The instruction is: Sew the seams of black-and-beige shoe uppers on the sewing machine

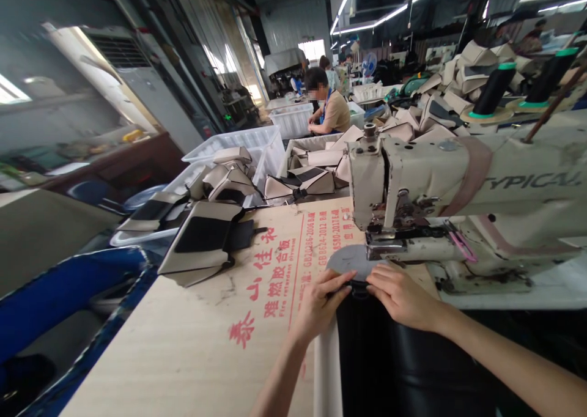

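Just in front of the sewing machine (pixel 413 172), both hands pinch the near edge of a grey rounded fabric piece (pixel 348 261). My left hand (pixel 321 298) grips its left side between thumb and fingers. Close beside it, my right hand (pixel 403 295) has its fingers closed on the right side of that edge. A small dark strip (pixel 360 290) shows between the fingertips. The far right of the grey piece meets the machine's narrow cylinder arm (pixel 394 250), below the needle area. Smooth black material (pixel 398 362) hangs below the hands toward me.
A beige and black sewn pouch (pixel 202 239) lies on the plywood board (pixel 183 337) with red print. Behind are white bins (pixel 268 151) with several similar pouches. A blue-rimmed container (pixel 105 282) stands left. Black thread cones (pixel 495 90) top the machine. A co-worker (pixel 332 108) sits beyond.
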Demonstrator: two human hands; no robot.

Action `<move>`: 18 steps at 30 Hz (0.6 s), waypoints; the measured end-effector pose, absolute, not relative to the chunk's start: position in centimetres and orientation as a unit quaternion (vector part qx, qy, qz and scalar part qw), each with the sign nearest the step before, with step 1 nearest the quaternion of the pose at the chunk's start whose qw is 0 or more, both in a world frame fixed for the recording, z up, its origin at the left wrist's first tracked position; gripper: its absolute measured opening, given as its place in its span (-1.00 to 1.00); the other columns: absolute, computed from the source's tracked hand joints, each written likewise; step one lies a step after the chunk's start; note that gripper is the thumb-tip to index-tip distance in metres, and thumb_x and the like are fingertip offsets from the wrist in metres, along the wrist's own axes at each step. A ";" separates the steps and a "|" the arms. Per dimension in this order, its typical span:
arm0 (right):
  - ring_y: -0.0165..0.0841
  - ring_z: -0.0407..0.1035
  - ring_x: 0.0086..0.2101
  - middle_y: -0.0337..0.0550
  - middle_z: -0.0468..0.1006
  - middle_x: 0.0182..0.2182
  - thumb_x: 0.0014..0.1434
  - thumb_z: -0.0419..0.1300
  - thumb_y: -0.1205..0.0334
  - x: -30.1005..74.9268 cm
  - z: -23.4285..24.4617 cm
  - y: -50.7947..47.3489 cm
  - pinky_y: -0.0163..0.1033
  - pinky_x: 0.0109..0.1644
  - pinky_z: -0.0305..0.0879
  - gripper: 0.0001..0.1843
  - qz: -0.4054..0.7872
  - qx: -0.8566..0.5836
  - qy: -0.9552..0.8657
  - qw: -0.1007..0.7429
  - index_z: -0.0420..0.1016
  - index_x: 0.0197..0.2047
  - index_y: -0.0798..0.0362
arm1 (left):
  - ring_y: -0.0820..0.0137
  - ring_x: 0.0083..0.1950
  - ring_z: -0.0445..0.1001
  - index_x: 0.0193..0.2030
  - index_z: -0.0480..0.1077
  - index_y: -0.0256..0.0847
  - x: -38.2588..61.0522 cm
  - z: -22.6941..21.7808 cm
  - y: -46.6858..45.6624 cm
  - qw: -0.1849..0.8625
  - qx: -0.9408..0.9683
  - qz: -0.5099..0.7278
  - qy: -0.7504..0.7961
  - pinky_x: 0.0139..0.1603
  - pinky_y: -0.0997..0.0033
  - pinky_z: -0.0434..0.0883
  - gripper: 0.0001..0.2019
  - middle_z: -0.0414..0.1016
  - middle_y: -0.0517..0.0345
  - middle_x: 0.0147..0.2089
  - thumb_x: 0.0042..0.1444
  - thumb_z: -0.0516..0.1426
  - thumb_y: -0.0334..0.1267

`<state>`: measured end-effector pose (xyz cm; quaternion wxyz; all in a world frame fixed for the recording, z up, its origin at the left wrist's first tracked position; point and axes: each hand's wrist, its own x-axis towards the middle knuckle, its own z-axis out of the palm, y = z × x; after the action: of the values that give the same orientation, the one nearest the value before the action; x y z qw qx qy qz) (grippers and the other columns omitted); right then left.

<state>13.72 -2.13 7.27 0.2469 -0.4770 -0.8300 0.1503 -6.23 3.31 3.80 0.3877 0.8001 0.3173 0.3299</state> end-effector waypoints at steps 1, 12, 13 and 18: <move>-0.36 0.19 -0.31 -0.20 0.33 -0.40 0.23 -0.04 0.40 13.6 7.4 -2.1 -0.23 -0.19 0.15 -0.83 0.155 -0.481 -0.828 0.243 0.25 -0.40 0.08 | 0.44 -0.19 0.37 0.00 0.39 -0.07 -6.3 3.8 3.4 0.391 0.801 0.327 0.315 -0.15 0.49 0.29 -0.73 0.39 0.15 -0.24 0.17 0.03 -0.24; -0.34 0.23 -0.19 -0.13 0.35 -0.25 0.25 -0.09 0.39 12.2 6.8 -1.1 -0.25 -0.11 0.16 -0.84 0.194 -0.519 -0.781 0.289 0.29 -0.23 0.08 | 0.41 -0.22 0.40 -0.19 0.45 -0.20 -6.2 3.9 3.8 0.417 0.759 0.323 0.381 -0.15 0.47 0.30 -0.75 0.44 0.13 -0.27 0.18 0.01 -0.16; -0.35 0.23 -0.21 -0.14 0.36 -0.28 0.25 -0.09 0.40 12.2 6.7 -1.0 -0.26 -0.13 0.16 -0.84 0.193 -0.515 -0.782 0.291 0.29 -0.25 0.08 | 0.40 -0.19 0.40 -0.16 0.45 -0.18 -6.7 3.8 3.7 0.435 0.749 0.316 0.386 -0.12 0.45 0.30 -0.75 0.45 0.13 -0.23 0.17 0.02 -0.15; -0.36 0.24 -0.27 -0.15 0.37 -0.33 0.24 -0.07 0.39 11.8 7.0 -0.5 -0.27 -0.18 0.13 -0.82 0.208 -0.496 -0.792 0.289 0.32 -0.32 0.10 | 0.35 -0.06 0.38 -0.01 0.36 -0.16 -9.4 3.4 2.0 0.512 0.701 0.269 0.416 -0.06 0.43 0.30 -0.66 0.46 0.14 -0.10 0.20 -0.06 -0.09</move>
<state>11.82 -0.54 6.97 0.2887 -0.4964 -0.7919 0.2076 -9.41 2.03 3.38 0.5121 0.7015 0.4160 0.2694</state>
